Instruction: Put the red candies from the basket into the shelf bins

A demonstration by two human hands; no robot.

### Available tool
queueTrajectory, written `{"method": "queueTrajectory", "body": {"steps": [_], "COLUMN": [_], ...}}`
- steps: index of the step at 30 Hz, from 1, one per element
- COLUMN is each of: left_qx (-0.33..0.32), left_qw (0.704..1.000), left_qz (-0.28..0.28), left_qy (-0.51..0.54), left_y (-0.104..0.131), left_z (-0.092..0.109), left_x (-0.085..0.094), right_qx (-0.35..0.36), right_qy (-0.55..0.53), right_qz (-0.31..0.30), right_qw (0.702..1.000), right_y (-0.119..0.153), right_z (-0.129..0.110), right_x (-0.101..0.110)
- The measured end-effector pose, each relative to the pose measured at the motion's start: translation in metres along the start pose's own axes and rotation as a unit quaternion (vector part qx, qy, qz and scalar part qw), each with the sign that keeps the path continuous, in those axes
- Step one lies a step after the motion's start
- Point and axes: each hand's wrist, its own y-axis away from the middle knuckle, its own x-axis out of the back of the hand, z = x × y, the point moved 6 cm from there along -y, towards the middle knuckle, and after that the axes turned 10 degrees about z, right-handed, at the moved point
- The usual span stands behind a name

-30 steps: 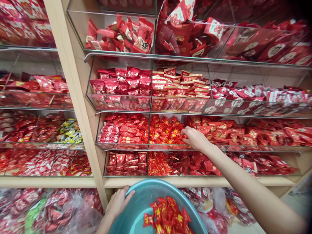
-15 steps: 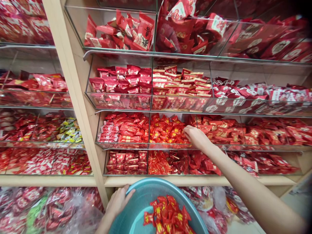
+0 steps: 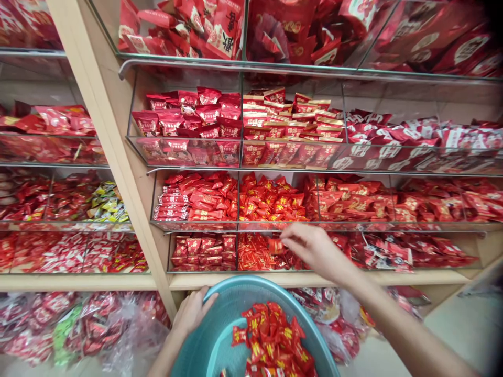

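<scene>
My left hand (image 3: 192, 310) is closed on the rim of a teal plastic basin (image 3: 231, 281), thumb over the edge. Inside the basin lies a pile of red wrapped candies (image 3: 275, 340) with yellow lettering. My right hand (image 3: 312, 251) is above the basin's far rim, in front of the lowest shelf row. Its fingers pinch a slightly blurred red wrapped candy (image 3: 276, 246). Behind and above this hand is a shelf compartment of similar red and yellow candies (image 3: 271, 201).
Clear-fronted shelves hold red packets (image 3: 204, 118) in divided compartments. A wooden upright (image 3: 104, 120) stands at left. Plastic bags of sweets (image 3: 98, 330) lie under the bottom wooden ledge (image 3: 188, 281). Yellow-green packets (image 3: 106, 201) sit in the left-hand unit.
My right hand has come down and out from the candy compartment, with a red candy now showing in its fingers. My left hand stays on the basin rim. The view has shifted slightly.
</scene>
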Motion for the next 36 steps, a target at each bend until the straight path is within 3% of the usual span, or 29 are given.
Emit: {"method": "queueTrajectory", "body": {"steps": [5, 10, 15, 26, 36], "left_qx": [0.005, 0.011, 0.011, 0.007, -0.003], "left_qw": [1.0, 1.0, 1.0, 1.0, 1.0], "left_qz": [-0.005, -0.01, -0.011, -0.001, -0.003], "left_qy": [-0.006, -0.006, -0.008, -0.007, 0.008], "left_y": [0.0, -0.002, -0.002, -0.002, -0.001], "left_z": [-0.002, -0.003, -0.002, -0.003, 0.001], "left_x": [-0.001, -0.004, -0.005, -0.004, -0.001], "right_qx": [-0.104, -0.157, -0.172, -0.152, -0.148], "right_qy": [-0.034, -0.044, -0.068, -0.082, -0.026], "right_qz": [-0.11, -0.14, -0.157, -0.153, -0.183], "right_qw": [0.988, 0.977, 0.97, 0.973, 0.972], "right_y": [0.065, 0.112, 0.132, 0.144, 0.155], "right_z": [0.033, 0.067, 0.079, 0.086, 0.092], "right_x": [-0.064, -0.09, -0.1, -0.114, -0.116]}}
